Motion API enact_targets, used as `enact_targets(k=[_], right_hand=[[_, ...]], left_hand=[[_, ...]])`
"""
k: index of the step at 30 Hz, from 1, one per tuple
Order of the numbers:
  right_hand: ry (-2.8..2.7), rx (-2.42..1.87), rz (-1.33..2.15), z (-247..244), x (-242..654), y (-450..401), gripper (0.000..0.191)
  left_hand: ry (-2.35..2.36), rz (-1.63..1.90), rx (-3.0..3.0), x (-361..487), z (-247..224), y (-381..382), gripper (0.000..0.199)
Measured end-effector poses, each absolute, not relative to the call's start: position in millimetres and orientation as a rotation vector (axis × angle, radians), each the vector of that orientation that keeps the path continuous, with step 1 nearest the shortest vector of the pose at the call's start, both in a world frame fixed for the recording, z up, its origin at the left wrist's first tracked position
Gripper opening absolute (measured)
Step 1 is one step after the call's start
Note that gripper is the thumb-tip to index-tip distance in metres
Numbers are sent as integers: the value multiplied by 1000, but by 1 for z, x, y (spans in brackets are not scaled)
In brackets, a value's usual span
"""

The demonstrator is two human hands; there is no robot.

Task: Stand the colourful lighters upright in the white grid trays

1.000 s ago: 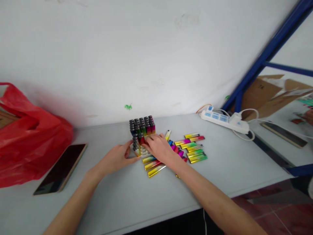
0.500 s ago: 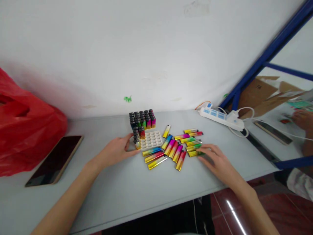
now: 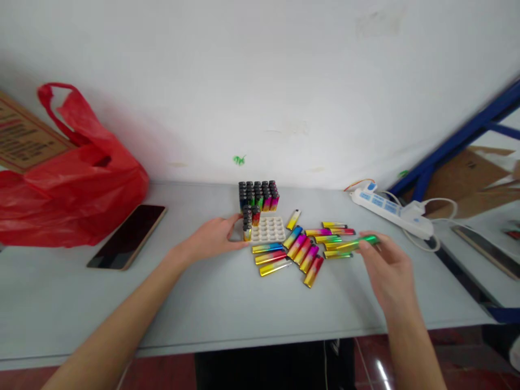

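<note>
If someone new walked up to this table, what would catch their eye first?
Probably the big red plastic bag, slumped against the wall at the far left. Next come the shiny, many-coloured lighters strewn mid-table, right of the white holed tray. The right hand holds a green-and-yellow lighter above others.
</note>
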State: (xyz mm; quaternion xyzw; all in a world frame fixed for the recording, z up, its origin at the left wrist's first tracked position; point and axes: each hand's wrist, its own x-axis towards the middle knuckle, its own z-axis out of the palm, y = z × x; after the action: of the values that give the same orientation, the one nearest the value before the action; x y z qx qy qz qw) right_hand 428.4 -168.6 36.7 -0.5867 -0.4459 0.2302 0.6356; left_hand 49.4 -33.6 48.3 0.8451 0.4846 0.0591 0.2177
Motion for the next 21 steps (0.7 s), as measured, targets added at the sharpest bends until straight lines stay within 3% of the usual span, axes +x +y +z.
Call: enact_targets(k=[6,10,17,21], right_hand=[[-1091,-1048,1017,87,370,-92,38],[-1293,-1057,1336,77,328,-53,47],[-1354,-1281,1210,31,300,-51,73],[-1278,-1365,1179,32,306,-57,69]], left_hand=[[1339,137,2341,48,46,-33,69],[1320,124,2372,47,46,-34,73],[1330,110,2338,47,49,-36,70],[1343,91,2322,47,48,-35,72]])
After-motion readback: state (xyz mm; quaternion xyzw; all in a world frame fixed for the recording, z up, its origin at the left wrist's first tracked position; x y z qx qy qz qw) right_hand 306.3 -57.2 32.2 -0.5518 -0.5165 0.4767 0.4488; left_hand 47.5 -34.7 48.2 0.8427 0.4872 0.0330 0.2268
